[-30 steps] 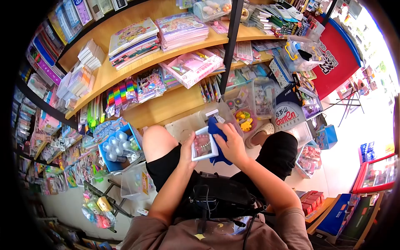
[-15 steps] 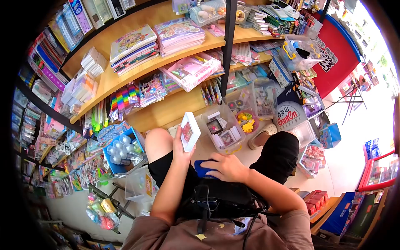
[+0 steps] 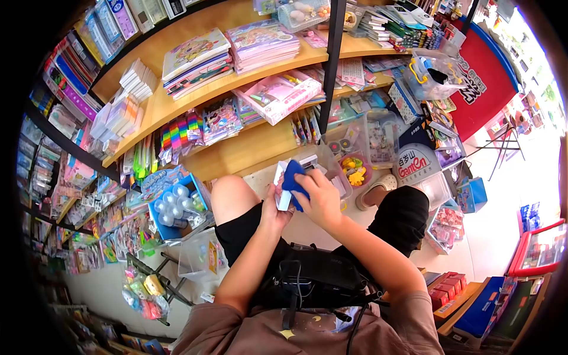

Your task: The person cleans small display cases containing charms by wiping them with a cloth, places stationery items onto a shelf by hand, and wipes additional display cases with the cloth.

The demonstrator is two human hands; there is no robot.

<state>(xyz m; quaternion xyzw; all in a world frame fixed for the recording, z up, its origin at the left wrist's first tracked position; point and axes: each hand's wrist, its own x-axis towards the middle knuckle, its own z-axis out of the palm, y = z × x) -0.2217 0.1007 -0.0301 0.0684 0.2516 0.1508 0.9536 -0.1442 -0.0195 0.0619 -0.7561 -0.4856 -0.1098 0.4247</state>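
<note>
My left hand is wrapped round a small white-framed box, held tilted above my lap. My right hand grips a dark blue cloth and presses it against the box's right side and top. The cloth and fingers cover much of the box, so what lies inside is mostly hidden. Just beyond my hands, a clear plastic bin with small boxes in it stands on the floor, partly behind my right hand.
A wooden shelf with stacked books and a pink tray curves in front. A blue box of clear balls is at the left. Right of my hands are a pink bowl and a white round sign.
Half a second ago the cloth was down by my lap, apart from the box. My right hand has raised it onto the box, and the box has moved slightly right and lower.
</note>
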